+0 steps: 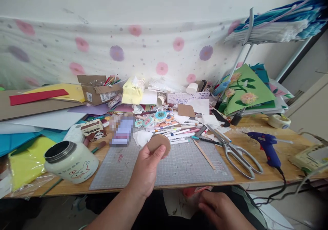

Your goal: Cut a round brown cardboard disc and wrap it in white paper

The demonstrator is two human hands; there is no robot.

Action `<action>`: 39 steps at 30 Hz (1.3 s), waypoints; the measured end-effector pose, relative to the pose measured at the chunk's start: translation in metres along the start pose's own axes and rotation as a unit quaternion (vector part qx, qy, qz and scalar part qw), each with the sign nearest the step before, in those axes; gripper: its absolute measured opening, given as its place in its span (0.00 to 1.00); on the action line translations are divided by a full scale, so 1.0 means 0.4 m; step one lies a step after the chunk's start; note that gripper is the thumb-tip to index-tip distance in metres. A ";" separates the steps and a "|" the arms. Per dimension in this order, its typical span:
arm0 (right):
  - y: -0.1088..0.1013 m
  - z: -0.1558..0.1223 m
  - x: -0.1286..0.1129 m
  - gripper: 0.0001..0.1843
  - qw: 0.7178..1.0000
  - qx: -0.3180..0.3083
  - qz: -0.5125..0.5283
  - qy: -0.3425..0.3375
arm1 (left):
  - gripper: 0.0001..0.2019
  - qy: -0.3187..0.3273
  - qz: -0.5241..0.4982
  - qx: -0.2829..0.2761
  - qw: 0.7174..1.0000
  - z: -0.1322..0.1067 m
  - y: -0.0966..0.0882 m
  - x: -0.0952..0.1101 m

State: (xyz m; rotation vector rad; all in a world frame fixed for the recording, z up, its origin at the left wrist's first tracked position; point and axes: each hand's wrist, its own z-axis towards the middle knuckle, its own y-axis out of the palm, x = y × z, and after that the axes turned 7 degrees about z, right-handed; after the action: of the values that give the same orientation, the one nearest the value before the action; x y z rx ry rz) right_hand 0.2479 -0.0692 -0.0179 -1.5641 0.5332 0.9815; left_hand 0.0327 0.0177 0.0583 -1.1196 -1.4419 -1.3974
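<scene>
A round brown cardboard disc (159, 144) is pinched between the thumb and fingers of my left hand (148, 166), raised over the grey cutting mat (179, 172). Below the table's front edge, near my lap, my right hand (216, 204) has its fingers curled; what they hold, if anything, I cannot make out. A reddish thing (196, 191) lies just beyond that hand, partly hidden. Several markers (176, 133) are heaped at the mat's back edge. On the mat's right side lies a thin wooden stick (205, 155). Large silver scissors (239, 156) rest at its right edge.
A wide-mouthed jar (77, 166) stands at front left, close to a phone (123, 131). To the right are a blue glue gun (266, 148) with its cable and a tape roll (279, 121). Coloured sheets, a cardboard box (98, 91) and paper scraps crowd the back.
</scene>
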 end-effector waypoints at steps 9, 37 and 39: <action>-0.123 0.122 -0.166 0.11 0.971 0.116 0.199 -0.057 | 0.09 -0.003 0.221 -0.153 0.963 0.019 0.031 0.038; -0.115 0.499 -0.098 0.12 0.860 0.027 0.510 0.004 | 0.09 -0.003 0.195 -0.106 0.975 0.256 -0.030 0.024; -0.114 0.496 -0.105 0.14 0.864 0.043 0.502 -0.009 | 0.08 0.011 0.180 -0.097 0.979 0.254 -0.030 0.018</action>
State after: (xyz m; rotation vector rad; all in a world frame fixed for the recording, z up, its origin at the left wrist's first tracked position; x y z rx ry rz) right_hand 0.2016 0.1237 0.0439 -1.1415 1.4351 1.6997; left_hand 0.0219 0.1198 0.0568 -1.4054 -1.0367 -1.3018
